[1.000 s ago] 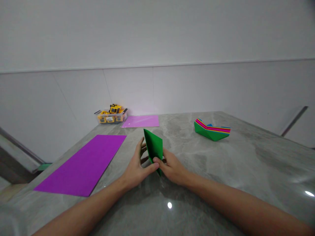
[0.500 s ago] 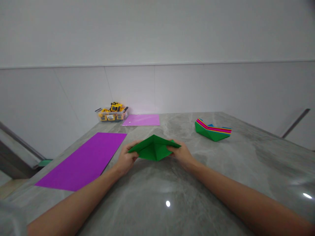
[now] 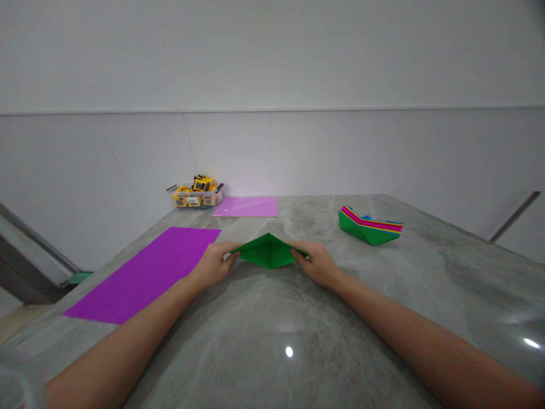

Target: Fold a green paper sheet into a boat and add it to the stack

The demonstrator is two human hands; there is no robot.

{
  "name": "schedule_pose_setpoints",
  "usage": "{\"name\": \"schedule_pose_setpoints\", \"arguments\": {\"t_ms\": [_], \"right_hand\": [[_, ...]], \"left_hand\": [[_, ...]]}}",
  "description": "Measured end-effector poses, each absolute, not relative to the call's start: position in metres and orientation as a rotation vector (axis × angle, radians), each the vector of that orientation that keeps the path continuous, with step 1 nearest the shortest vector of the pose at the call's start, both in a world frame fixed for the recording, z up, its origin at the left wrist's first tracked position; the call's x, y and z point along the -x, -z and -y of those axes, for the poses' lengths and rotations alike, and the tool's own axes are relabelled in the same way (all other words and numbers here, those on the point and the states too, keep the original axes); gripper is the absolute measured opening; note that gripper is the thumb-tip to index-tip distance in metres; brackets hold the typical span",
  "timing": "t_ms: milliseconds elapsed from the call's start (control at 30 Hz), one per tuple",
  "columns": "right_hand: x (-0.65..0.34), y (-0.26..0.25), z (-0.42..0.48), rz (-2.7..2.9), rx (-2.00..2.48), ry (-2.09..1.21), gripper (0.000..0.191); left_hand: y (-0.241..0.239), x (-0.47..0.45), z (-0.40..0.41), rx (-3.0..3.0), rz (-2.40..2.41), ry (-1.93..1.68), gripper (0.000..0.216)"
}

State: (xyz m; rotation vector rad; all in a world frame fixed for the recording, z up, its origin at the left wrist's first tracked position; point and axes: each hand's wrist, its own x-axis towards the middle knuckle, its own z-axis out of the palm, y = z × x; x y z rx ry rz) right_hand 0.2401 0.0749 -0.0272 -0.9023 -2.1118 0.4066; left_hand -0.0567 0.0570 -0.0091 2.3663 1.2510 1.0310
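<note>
A folded piece of green paper (image 3: 267,253), peaked in the middle with a crease running down its centre, is stretched between my two hands just over the grey table. My left hand (image 3: 216,262) pinches its left corner between thumb and fingers. At the opposite corner, my right hand (image 3: 315,261) grips the paper the same way, thumb in front. The fingers behind the paper are partly hidden. Further back on the right lies a layered folded paper piece (image 3: 370,227), green outside with pink, yellow and blue edges.
A purple sheet (image 3: 149,275) lies flat on the left of the marbled grey table (image 3: 272,318), by my left forearm. Toward the wall are a pinkish-violet sheet (image 3: 247,207) and a clear plastic box (image 3: 193,199) of yellow toy vehicles.
The green paper has come down slightly and its front looks flatter and narrower. My hands have turned a little with it, both still gripping its corners.
</note>
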Motion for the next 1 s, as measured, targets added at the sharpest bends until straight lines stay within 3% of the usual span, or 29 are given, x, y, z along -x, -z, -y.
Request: {"name": "schedule_pose_setpoints", "arguments": {"t_ms": [133,333,500,700,1000], "right_hand": [[-0.246,0.024,-0.076,2.266,0.808,-0.514,0.038],[-0.256,0.007,-0.069,2.795,0.743,-0.517,0.083],[-0.257,-0.002,-0.062,2.964,0.861,-0.548,0.097],[-0.243,0.006,-0.047,2.929,0.887,-0.404,0.091],[-0.23,0.012,-0.051,2.951,0.874,-0.579,0.089]], "left_hand": [[0.004,0.062,-0.056,-2.55,-1.171,-0.812,0.043],[-0.006,0.055,-0.038,-2.822,-1.025,-0.283,0.088],[-0.011,0.048,-0.024,-2.804,-1.056,0.035,0.091],[-0.006,0.037,-0.019,-2.804,-1.039,0.043,0.068],[0.017,0.042,-0.039,-2.704,-1.023,0.101,0.092]]}}
